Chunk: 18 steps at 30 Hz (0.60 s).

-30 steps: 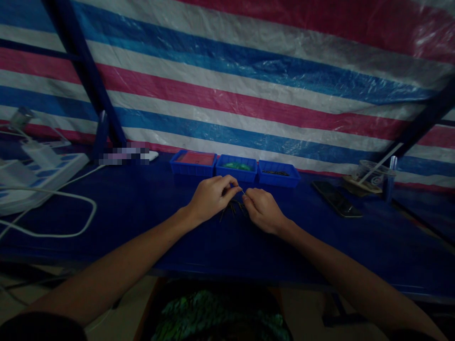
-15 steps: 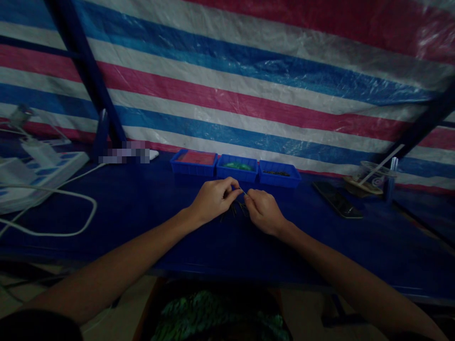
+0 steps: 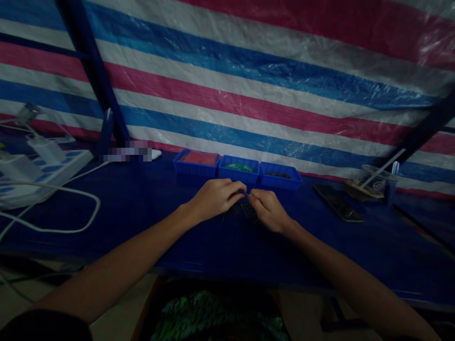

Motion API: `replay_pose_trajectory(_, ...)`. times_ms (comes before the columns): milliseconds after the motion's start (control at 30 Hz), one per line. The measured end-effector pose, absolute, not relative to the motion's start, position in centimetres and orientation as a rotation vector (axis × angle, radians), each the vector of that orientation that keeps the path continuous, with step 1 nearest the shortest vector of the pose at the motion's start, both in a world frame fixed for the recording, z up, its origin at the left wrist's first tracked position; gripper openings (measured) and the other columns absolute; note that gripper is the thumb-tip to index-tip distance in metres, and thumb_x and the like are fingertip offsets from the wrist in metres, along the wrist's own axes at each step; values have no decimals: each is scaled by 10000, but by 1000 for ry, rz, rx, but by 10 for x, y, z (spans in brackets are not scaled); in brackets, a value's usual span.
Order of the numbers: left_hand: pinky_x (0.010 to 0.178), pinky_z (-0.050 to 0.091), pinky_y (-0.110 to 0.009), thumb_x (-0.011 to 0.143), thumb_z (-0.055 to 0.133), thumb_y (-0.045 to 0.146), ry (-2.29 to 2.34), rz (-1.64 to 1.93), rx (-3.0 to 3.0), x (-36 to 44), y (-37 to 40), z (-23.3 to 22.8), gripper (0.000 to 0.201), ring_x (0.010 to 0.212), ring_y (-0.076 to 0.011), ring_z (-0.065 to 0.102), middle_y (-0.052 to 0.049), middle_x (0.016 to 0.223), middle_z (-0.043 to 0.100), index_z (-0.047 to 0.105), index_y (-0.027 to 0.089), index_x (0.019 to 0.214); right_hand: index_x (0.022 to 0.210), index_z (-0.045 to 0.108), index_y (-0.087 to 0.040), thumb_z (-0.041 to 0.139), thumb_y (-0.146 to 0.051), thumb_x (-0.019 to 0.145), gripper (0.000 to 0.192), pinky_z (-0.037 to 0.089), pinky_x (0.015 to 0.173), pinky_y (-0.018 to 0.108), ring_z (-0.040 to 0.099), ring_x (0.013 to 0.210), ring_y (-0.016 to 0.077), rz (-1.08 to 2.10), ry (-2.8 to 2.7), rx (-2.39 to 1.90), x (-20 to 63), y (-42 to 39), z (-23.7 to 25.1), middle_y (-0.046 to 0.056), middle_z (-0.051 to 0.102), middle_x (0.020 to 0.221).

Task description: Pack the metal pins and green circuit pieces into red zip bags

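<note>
Far left: white multi-socket power strip [image 3: 39,173] with a white plug block in it, white looped cable [image 3: 67,208] trailing across the dark blue plastic-covered tabletop [image 3: 142,222]. Dark blue metal upright [image 3: 93,80] behind, against the red-white-blue striped tarpaulin backdrop [image 3: 249,71].

Mid-table, back edge: three small blue plastic bins in a row. Left bin [image 3: 195,162] holds something reddish, middle bin [image 3: 239,168] something green, right bin [image 3: 280,175] small dark bits. Contents too dim to identify.

Just in front of the bins, the left hand [image 3: 213,199] is curled, thumb and fingertips pinched shut on one end of a thin dark pin-like piece [image 3: 246,194]. The right hand [image 3: 268,210] is also curled, fingertips pinching at the other end. The two pinches nearly touch; the piece sits between them, long axis roughly left-right, level with the tabletop. Both hands are equally close to it. It is very thin, dark and short; the exact shape is not resolvable in this light.

Under and between the hands is a loose scatter of thin dark pins [image 3: 238,212] lying flat on the tabletop at mixed angles, closest to the right hand's knuckles.

Right: black flat smartphone [image 3: 338,202] lying face up, well apart from the hands. Beyond it, a clear plastic cup [image 3: 373,180] with a white straw, near a small upright bottle [image 3: 392,182].
</note>
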<state>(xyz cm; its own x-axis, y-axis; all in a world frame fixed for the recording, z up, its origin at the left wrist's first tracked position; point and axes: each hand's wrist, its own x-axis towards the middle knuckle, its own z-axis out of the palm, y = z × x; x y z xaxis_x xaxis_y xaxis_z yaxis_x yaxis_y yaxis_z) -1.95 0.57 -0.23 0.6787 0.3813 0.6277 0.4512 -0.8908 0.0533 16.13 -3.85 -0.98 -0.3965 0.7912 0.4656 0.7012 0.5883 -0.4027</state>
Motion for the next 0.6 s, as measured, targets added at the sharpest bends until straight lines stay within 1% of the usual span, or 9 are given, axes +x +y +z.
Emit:
replay_pose_trajectory(67,627,448,-257,902,433,268,-706,-974,-2730,-20,5,-3,205,669,-139,593,-32,747,642,610,165,891,623,389,-199,327,-262,890,281,291,534,234,435,516,103,172,-2169,-1186,161,-39,-10,-33,429,555)
replay_pose_trajectory(133,616,442,-265,906,419,277,-749,-970,-2697,-21,5,-3,229,652,-145,584,-37,729,632,615,159,884,743,466,-190,366,-275,885,194,313,545,235,467,537,112,98,-2124,-1206,162,-39,-11,-24,493,596)
replay_pose_trajectory(200,607,439,-266,906,413,283,-788,-955,-2697,-21,5,-3,243,646,-149,583,-40,719,627,617,153,881,867,496,-179,403,-282,879,139,336,576,246,503,576,127,-51,-2088,-1213,163,-39,-11,-1,559,656)
replay_pose_trajectory(233,603,438,-264,905,412,282,-798,-940,-2711,-21,5,-3,245,644,-149,583,-40,712,626,617,151,875,894,503,-175,411,-281,880,141,344,596,255,519,599,135,-144,-2090,-1206,163,-39,-12,15,584,685)
replay_pose_trajectory(333,588,437,-248,902,411,260,-835,-932,-2810,-19,8,-1,238,632,-137,586,-34,705,631,616,146,862,876,527,-172,396,-271,892,165,347,631,276,542,632,153,-390,-2131,-1170,164,-38,-12,47,623,724)
replay_pose_trajectory(400,600,447,-246,902,416,249,-876,-986,-2853,-18,6,4,225,642,-133,594,-28,723,644,615,150,866,840,531,-172,374,-265,900,192,341,620,280,536,606,152,-462,-2129,-1183,165,-37,-12,51,624,701)
replay_pose_trajectory(533,723,472,-296,892,463,281,-928,-1114,-2761,-31,-36,15,190,784,-163,609,-37,865,663,606,170,949,744,493,-183,288,-251,913,275,321,571,273,496,533,137,-457,-2015,-1294,172,-32,-8,37,583,621)
replay_pose_trajectory(600,746,478,-284,899,456,281,-865,-1111,-2822,-51,-75,8,180,800,-153,605,-29,890,655,609,200,947,742,475,-186,264,-261,913,281,318,551,271,491,522,137,-408,-1929,-1334,178,-29,-6,30,557,600)
